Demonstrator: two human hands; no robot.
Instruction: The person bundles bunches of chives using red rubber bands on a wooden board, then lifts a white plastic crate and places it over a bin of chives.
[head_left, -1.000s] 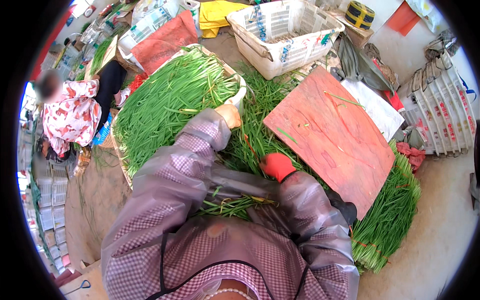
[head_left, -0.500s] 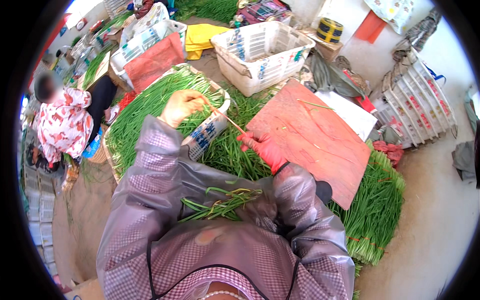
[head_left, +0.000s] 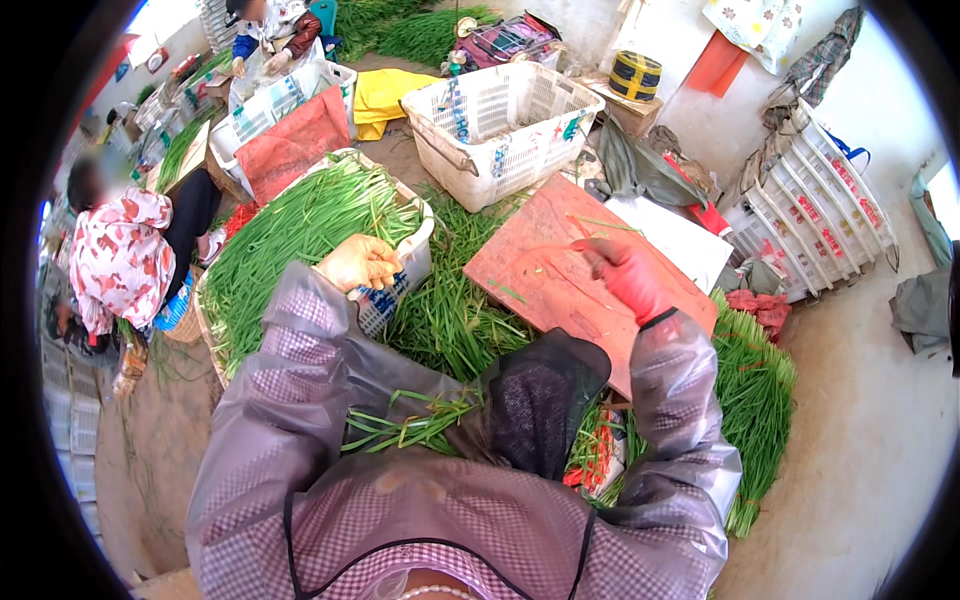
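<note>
My left hand (head_left: 362,264), in a pale yellowish glove, hangs by the rim of a white crate (head_left: 416,240) heaped with long green stalks (head_left: 300,225). Its fingers are curled together; whatever they may hold is hidden. Over a worn red board (head_left: 575,300) is my right hand (head_left: 628,278) in a red glove, its fingers pressed together and partly smeared. A thin reddish strand (head_left: 540,250), faint and blurred, trails leftward from those fingertips. Several loose green stalks (head_left: 415,425) lie across my lap on the translucent apron.
More stalks (head_left: 450,300) are piled between crate and board. Bundled stalks (head_left: 760,420) stand at the right. An empty white crate (head_left: 500,130) sits ahead, with stacked white crates (head_left: 820,210) by the right wall. One person (head_left: 120,240) sits at left, another (head_left: 270,45) works far back.
The strand, stretched between both hands before, has left my left hand's fingers. My right hand has moved right over the board; my left has dropped lower. My dark-covered knee now shows.
</note>
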